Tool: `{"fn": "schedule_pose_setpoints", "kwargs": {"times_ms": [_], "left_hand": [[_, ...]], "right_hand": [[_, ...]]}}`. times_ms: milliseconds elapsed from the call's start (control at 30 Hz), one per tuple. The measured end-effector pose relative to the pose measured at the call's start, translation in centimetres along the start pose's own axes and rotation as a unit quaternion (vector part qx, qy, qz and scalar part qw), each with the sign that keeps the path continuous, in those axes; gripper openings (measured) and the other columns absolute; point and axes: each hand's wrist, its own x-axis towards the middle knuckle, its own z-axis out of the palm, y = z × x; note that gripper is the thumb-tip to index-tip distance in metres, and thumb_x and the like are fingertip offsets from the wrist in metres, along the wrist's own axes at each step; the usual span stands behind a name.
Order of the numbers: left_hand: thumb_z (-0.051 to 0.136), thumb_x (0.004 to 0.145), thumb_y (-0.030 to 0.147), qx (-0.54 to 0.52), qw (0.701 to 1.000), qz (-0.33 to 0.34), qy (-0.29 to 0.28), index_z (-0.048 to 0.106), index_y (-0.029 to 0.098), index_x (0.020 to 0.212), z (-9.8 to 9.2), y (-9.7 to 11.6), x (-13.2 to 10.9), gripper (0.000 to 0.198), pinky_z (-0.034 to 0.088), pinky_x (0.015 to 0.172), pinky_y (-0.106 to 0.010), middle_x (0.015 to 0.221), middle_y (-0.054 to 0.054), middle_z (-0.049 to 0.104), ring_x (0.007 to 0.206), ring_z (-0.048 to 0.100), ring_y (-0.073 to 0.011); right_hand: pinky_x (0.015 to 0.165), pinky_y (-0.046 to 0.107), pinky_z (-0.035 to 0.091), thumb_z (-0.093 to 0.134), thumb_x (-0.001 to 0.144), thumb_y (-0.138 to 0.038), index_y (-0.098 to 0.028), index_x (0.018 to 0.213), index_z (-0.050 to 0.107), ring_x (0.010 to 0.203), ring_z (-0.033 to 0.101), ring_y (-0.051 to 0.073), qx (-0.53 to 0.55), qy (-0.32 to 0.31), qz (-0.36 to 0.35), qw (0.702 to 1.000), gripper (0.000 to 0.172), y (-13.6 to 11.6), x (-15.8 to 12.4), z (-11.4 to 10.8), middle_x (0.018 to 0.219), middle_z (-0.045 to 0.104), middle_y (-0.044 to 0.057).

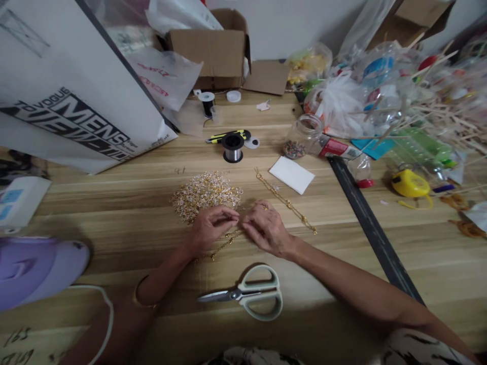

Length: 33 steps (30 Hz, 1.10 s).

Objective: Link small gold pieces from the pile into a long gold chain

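Head view, pale wood-grain worktop (160,203); places given from the loose heap of tiny gold-coloured and clear pieces (203,195). Left hand (211,227): at heap's near edge, fingertips drawn together; grip's contents, if any, too small to tell. Right hand (268,230): near heap's right side, fingers curled; grip's hold cannot be told. Slender gold-coloured ornamented chain (231,241): nearer than heap, partly beneath hands. Second gold-coloured chain (289,205): right of heap. White-handled steel scissors (235,294): well nearer than heap.
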Motion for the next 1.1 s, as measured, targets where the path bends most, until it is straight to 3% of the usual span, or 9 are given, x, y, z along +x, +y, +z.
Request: {"fn": "schedule_pose_setpoints", "kwargs": {"times_ms": [400,1100], "left_hand": [[0.066,0.071,0.016,0.007,0.999,0.034,-0.03,0.067,0.012,0.071,-0.15,-0.3,-0.05,0.004,0.049,0.063,-0.02,0.07,-0.004,0.068,0.066,0.062,-0.0114],[0.067,0.073,0.019,-0.006,0.999,0.022,-0.026,0.068,0.012,0.074,-0.18,-0.5,-0.03,0.008,0.045,0.059,-0.02,0.068,-0.003,0.066,0.063,0.059,-0.0107]], "right_hand": [[0.091,0.039,0.041,0.049,0.087,-0.016,-0.019,0.088,0.052,0.07,0.053,0.015,-0.017,-0.002,0.001,1.0,0.004,-0.13,0.09,-0.01,0.072,0.058,0.001],[0.09,0.039,0.041,0.048,0.088,-0.018,-0.02,0.084,0.052,0.066,0.051,0.014,-0.023,0.007,0.003,1.0,0.006,-0.36,0.09,-0.18,0.068,0.057,0.0]]}}
